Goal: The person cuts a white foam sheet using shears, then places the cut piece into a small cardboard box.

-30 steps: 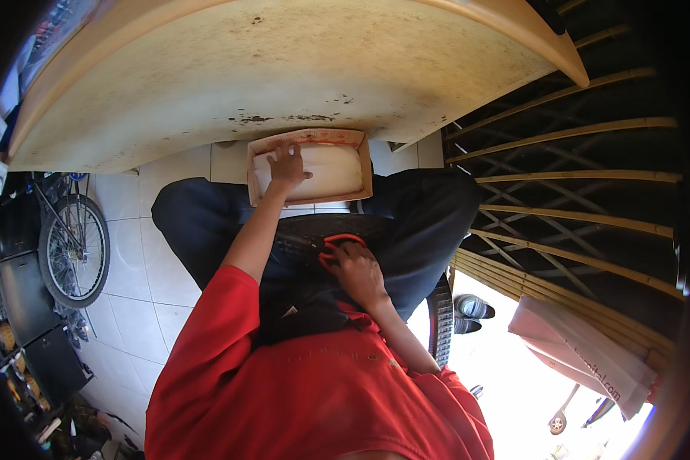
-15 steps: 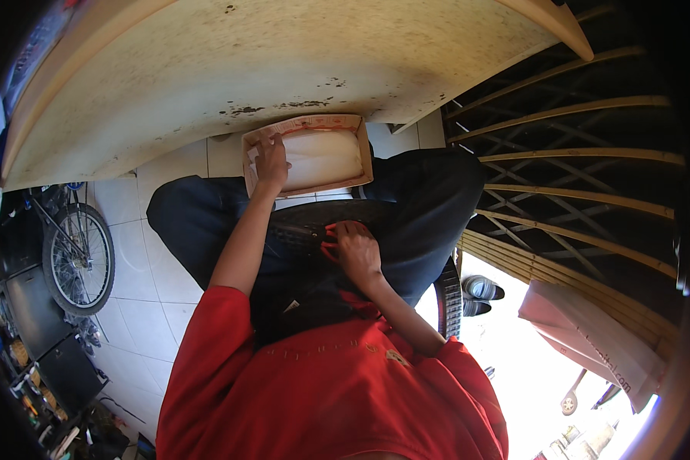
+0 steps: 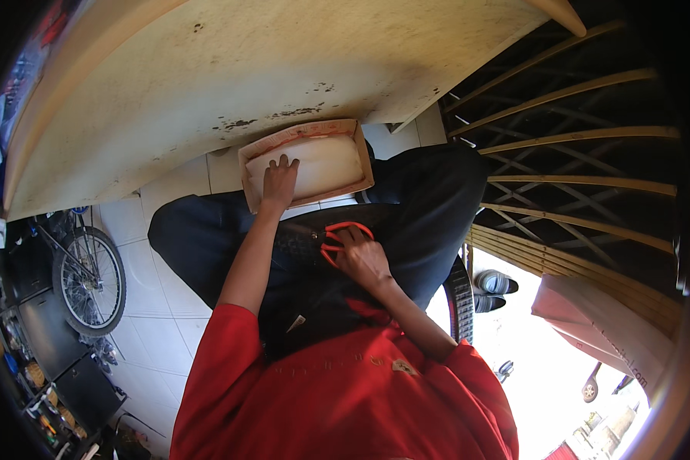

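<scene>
A shallow cardboard box [image 3: 254,141] sits in front of my crossed legs. It is lined with smooth white material [image 3: 322,165]. My left hand [image 3: 280,182] reaches over the box's near left side, its fingers apart and resting on the white material, with nothing visible held. Over my lap, my right hand [image 3: 363,259] grips the red-orange handles of a pair of scissors [image 3: 334,247]. Their blades point left and can hardly be told from the dark, textured, curved thing [image 3: 297,239] across my lap.
A stained pale board [image 3: 284,61] overhangs the far side. On the left stand a bicycle wheel [image 3: 90,280] and dark shelving [image 3: 50,322] with clutter. To my right are a tyre [image 3: 460,299], sandals [image 3: 495,282], a slatted folding gate [image 3: 583,180] and a pink-white bag [image 3: 590,322].
My left hand has drawn back slightly from the box's far left corner toward me, its fingers now spread on the white material. The scissors' handles show more fully in my right hand.
</scene>
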Tool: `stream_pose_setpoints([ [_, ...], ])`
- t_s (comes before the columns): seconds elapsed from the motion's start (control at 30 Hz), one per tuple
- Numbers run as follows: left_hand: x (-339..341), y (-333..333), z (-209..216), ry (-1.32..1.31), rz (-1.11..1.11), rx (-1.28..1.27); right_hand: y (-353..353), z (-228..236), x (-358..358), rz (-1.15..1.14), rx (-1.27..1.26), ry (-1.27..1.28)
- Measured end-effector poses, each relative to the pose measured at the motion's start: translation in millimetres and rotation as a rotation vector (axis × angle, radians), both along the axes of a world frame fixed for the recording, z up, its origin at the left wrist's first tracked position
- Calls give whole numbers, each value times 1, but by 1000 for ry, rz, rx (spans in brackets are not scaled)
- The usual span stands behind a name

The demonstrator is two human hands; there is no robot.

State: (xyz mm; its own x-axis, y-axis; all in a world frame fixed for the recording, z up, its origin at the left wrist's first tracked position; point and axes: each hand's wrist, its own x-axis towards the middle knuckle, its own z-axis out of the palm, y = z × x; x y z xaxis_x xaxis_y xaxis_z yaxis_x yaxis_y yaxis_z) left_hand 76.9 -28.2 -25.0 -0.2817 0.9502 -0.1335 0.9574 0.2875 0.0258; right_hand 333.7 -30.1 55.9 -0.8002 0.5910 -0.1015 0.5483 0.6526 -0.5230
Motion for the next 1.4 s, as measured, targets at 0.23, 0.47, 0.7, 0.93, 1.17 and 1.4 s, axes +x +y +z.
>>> stream_pose_setpoints([
  [0.23, -75, -12, -20, -795, 72, -122, 5, 11, 2, -210, -70, 194],
  [0.47, -21, 12, 35, -190, 44, -278, 37, 38, 9, -507, -792, 569],
  [0.7, 2, 4, -7, -304, -119, -289, 121, 113, 40, -489, -1089, 856],
  [0.93, -2, 0, -9, -649, 0, -307, 135, 89, 68, -273, -1324, 1040],
  [1.17, 16, 5, 11, -496, -55, -361, 132, 99, 58, -383, -1291, 915],
  [1.4, 23, 3, 15, -501, 23, -351, 117, 75, 0, -537, -706, 542],
])
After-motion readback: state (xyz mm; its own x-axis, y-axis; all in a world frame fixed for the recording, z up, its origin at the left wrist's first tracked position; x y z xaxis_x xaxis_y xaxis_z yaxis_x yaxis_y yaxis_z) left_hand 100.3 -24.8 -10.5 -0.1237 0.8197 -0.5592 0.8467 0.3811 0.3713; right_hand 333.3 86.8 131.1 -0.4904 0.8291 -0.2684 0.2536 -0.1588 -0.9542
